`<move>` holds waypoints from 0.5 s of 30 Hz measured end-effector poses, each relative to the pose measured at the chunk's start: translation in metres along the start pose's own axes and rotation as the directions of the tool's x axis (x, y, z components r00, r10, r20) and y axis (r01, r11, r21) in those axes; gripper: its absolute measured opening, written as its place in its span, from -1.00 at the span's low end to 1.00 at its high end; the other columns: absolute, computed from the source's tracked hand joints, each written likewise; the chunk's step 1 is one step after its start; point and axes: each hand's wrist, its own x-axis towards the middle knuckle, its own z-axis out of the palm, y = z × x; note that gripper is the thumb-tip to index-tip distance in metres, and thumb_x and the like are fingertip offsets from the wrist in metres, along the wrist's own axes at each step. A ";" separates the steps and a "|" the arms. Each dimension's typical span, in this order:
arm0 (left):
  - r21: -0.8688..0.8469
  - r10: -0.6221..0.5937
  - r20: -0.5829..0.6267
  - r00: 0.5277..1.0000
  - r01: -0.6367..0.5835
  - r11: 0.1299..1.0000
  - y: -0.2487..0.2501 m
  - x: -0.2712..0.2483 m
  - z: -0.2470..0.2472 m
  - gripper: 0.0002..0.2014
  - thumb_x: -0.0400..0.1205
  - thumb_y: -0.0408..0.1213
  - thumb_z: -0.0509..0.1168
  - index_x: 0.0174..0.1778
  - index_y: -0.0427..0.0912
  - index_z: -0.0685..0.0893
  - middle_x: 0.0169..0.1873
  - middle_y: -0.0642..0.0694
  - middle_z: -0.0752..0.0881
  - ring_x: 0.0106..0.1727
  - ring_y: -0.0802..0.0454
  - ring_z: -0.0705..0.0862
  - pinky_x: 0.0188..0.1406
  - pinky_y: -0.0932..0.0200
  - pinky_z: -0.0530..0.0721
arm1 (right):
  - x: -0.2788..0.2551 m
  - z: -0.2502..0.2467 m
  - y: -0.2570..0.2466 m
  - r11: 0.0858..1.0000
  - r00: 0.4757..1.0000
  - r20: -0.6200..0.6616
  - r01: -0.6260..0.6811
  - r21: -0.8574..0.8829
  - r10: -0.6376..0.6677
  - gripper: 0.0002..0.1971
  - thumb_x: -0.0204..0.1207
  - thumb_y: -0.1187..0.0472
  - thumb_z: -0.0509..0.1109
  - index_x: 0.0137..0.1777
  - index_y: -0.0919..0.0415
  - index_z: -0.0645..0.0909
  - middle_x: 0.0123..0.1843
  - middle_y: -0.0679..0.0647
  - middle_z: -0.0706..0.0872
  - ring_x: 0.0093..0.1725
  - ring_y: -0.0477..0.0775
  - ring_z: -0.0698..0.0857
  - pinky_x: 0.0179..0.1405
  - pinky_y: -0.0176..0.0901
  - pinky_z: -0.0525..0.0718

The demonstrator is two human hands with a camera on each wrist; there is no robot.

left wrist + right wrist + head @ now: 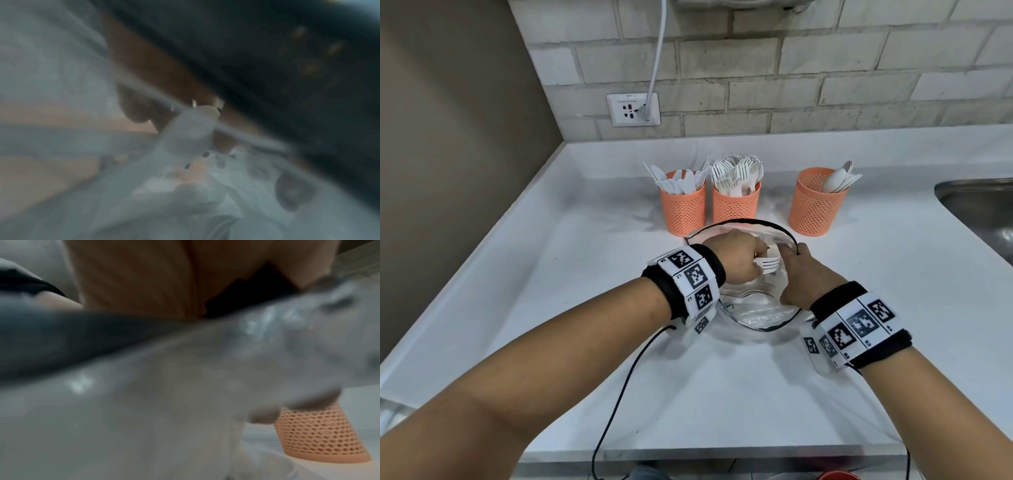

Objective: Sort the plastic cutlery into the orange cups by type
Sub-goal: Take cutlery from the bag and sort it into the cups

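Head view showed the white counter (pixel 551 274) carrying three orange cups: the left cup (pixel 682 212) held knives, the middle cup (pixel 736 205) was packed with forks, and the right cup (pixel 816 212) held a few spoons. Just in front of them lay a clear bag with a black rim (pixel 756 315), both hands working at its mouth. The left hand (pixel 736 260) was curled around a small bunch of white forks (pixel 768 263), tines pointing right. The right hand (pixel 801 274) gripped the bag's rim, its fingertips hidden. Both wrist views were too blurred to add much. To do this step well, I judged the right hand should pin the bag down while the left lifted the forks straight out, tines clear of the plastic, then carried them to the crowded middle cup, handles down.
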 end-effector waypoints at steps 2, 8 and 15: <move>-0.028 -0.003 -0.037 0.999 0.002 1.000 -0.001 -0.002 -0.001 -0.79 0.59 -0.20 0.23 0.10 -0.04 0.65 0.07 -0.05 0.71 0.09 -0.07 0.63 -0.03 0.17 0.53 | -0.001 0.001 0.001 1.000 1.000 -0.004 -0.004 0.005 0.004 -0.17 0.32 0.39 0.41 0.56 0.17 0.10 0.33 0.20 0.29 0.19 0.32 0.61 0.16 0.09 0.64; -0.255 -0.011 -0.255 0.967 -0.056 0.965 0.003 -0.007 -0.025 -0.88 0.57 -0.26 0.28 -0.03 -0.21 0.59 -0.15 -0.13 0.72 -0.12 -0.10 0.67 -0.06 -0.05 0.69 | -0.004 0.001 0.002 1.000 1.000 -0.019 -0.009 -0.016 0.008 -0.17 0.36 0.36 0.40 0.58 0.17 0.05 0.34 0.21 0.29 0.19 0.32 0.61 0.11 0.06 0.63; -0.428 -0.047 -0.481 0.875 -0.189 0.884 0.011 -0.018 -0.052 -0.54 0.54 -0.40 0.35 0.34 -0.10 0.42 -0.18 -0.23 0.75 -0.23 -0.07 0.71 0.00 0.07 0.71 | -0.007 0.000 -0.001 1.000 1.000 -0.018 -0.010 -0.011 0.010 -0.17 0.35 0.35 0.43 0.57 0.18 0.07 0.36 0.21 0.29 0.21 0.32 0.60 0.15 0.07 0.63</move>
